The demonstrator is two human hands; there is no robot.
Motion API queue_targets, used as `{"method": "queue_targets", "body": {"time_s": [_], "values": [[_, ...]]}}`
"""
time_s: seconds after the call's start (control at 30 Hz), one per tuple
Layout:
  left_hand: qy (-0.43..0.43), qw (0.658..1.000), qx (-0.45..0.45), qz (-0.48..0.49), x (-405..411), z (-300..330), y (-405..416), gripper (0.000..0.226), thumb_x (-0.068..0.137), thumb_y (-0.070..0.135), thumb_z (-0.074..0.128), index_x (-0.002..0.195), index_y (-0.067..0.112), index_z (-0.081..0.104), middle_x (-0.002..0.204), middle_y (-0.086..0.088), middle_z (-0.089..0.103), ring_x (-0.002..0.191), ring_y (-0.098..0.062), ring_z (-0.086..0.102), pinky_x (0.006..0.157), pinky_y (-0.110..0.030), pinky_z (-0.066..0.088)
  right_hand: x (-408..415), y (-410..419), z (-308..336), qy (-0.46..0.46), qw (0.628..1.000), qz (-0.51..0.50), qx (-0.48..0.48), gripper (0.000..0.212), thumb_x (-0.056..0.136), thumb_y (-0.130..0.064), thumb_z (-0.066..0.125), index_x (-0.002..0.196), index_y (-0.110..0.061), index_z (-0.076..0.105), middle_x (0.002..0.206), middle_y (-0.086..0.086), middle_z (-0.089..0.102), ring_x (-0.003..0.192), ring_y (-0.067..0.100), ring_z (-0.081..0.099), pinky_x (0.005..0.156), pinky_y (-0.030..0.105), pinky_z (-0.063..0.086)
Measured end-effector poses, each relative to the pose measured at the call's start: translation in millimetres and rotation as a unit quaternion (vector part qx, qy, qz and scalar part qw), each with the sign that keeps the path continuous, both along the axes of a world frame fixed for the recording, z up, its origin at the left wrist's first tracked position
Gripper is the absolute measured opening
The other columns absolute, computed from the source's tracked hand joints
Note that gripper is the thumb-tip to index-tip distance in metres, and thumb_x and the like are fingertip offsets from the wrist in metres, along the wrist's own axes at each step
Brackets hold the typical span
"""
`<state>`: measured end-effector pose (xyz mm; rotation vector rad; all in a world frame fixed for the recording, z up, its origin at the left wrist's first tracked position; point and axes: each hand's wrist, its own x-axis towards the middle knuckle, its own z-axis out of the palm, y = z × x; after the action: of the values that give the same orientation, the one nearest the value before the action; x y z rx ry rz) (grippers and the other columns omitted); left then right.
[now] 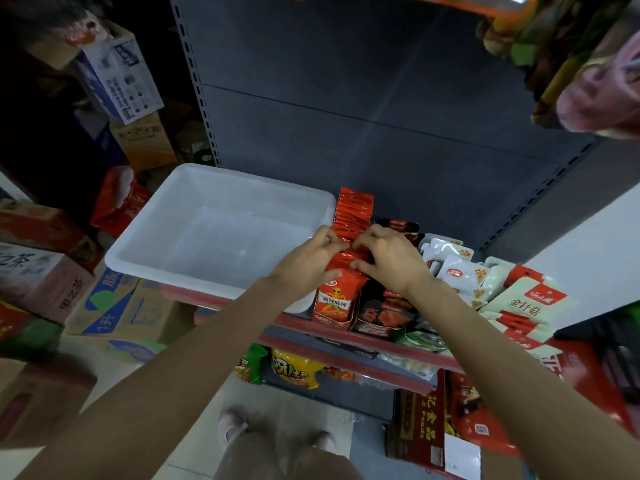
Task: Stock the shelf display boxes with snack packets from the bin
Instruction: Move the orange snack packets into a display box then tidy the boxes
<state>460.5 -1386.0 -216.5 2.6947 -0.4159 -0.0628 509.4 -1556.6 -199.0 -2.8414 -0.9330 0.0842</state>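
Note:
A red display box [334, 301] stands at the front edge of the shelf, packed with a row of red snack packets [354, 211] that runs back toward the shelf wall. My left hand [308, 259] and my right hand [388, 259] both sit on top of this row, fingers curled round the packets near the front of the box. Left of the box, a white plastic bin [145, 244] rests on the shelf; its inside looks bare.
Right of the red box are a dark display box [384, 313], white pouches [457, 268] and pale green packets [526, 303]. Lower shelves hold yellow and green snack bags [294, 370]. Cardboard cartons [114, 313] are stacked on the floor at left. Hanging goods [571, 57] crowd the top right.

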Motion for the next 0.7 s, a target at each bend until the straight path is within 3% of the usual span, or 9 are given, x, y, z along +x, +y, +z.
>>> {"method": "queue_targets", "body": {"time_s": [0.07, 0.13, 0.3, 0.4, 0.5, 0.57, 0.7], "values": [[0.026, 0.999, -0.041, 0.007, -4.2, -0.6, 0.7, 0.059, 0.09, 0.025, 0.061, 0.144, 0.017, 0.036, 0.135, 0.0, 0.032, 0.086, -0.006, 0.041, 0.082, -0.012, 0.033, -1.8, 3.0, -0.1, -0.009, 0.998, -0.001, -0.063, 0.044, 0.089, -0.036, 0.059, 0.131, -0.022, 0.053, 0.129, 0.001, 0.049, 0.122, 0.021, 0.043, 0.113, 0.034, 0.021], [0.041, 0.996, -0.077, 0.014, -4.8, -1.0, -0.5, 0.059, 0.088, 0.022, 0.065, 0.141, 0.017, 0.041, 0.134, -0.002, 0.033, 0.098, -0.012, 0.048, 0.093, -0.021, 0.038, -1.6, 7.0, -0.6, -0.023, 0.994, -0.004, -0.103, 0.039, 0.091, -0.035, 0.056, 0.129, -0.025, 0.054, 0.131, -0.001, 0.05, 0.126, 0.02, 0.039, 0.116, 0.036, 0.013], [0.057, 0.994, -0.096, 0.015, -6.9, -0.5, 1.4, 0.057, 0.085, 0.021, 0.068, 0.138, 0.016, 0.046, 0.126, -0.002, 0.039, 0.101, -0.011, 0.046, 0.098, -0.024, 0.039, 2.8, 7.8, -2.3, 0.02, 0.998, -0.019, -0.061, 0.026, 0.093, -0.032, 0.053, 0.117, -0.026, 0.063, 0.124, -0.005, 0.058, 0.126, 0.015, 0.039, 0.115, 0.032, 0.006], [0.038, 0.998, -0.052, 0.016, -6.4, -4.4, 4.3, 0.062, 0.086, 0.027, 0.067, 0.142, 0.021, 0.041, 0.13, -0.002, 0.037, 0.116, -0.018, 0.045, 0.098, -0.031, 0.041, -3.2, 8.5, -4.5, 0.02, 0.998, -0.016, -0.054, 0.031, 0.091, -0.032, 0.058, 0.121, -0.024, 0.061, 0.126, -0.005, 0.056, 0.125, 0.016, 0.042, 0.115, 0.033, 0.01], [-0.001, 1.0, 0.025, 0.004, -4.3, -4.2, 1.9, 0.075, 0.081, 0.048, 0.065, 0.145, 0.023, 0.034, 0.139, 0.0, 0.033, 0.128, -0.018, 0.03, 0.103, -0.034, 0.031, -10.5, 0.3, 2.2, 0.051, 0.992, -0.055, 0.099, 0.034, 0.088, -0.027, 0.063, 0.12, -0.017, 0.063, 0.127, 0.0, 0.055, 0.122, 0.02, 0.045, 0.109, 0.029, 0.026], [-0.01, 1.0, 0.019, -0.008, -5.5, -3.0, -2.4, 0.08, 0.079, 0.056, 0.061, 0.145, 0.022, 0.033, 0.146, 0.001, 0.027, 0.134, -0.017, 0.021, 0.108, -0.035, 0.023, -9.5, -16.1, 13.3, 0.026, 0.978, -0.109, 0.178, 0.03, 0.092, -0.018, 0.059, 0.121, -0.014, 0.062, 0.127, 0.004, 0.056, 0.12, 0.021, 0.046, 0.103, 0.025, 0.03], [-0.028, 0.999, -0.041, -0.015, -1.5, 0.6, -18.9, 0.063, 0.092, 0.046, 0.05, 0.145, 0.02, 0.033, 0.151, 0.003, 0.025, 0.139, -0.015, 0.019, 0.113, -0.035, 0.02, 4.2, -48.7, 30.2, 0.007, 0.981, -0.162, 0.11, 0.035, 0.096, -0.008, 0.048, 0.13, -0.01, 0.055, 0.131, 0.009, 0.055, 0.123, 0.027, 0.048, 0.102, 0.03, 0.035]]}}
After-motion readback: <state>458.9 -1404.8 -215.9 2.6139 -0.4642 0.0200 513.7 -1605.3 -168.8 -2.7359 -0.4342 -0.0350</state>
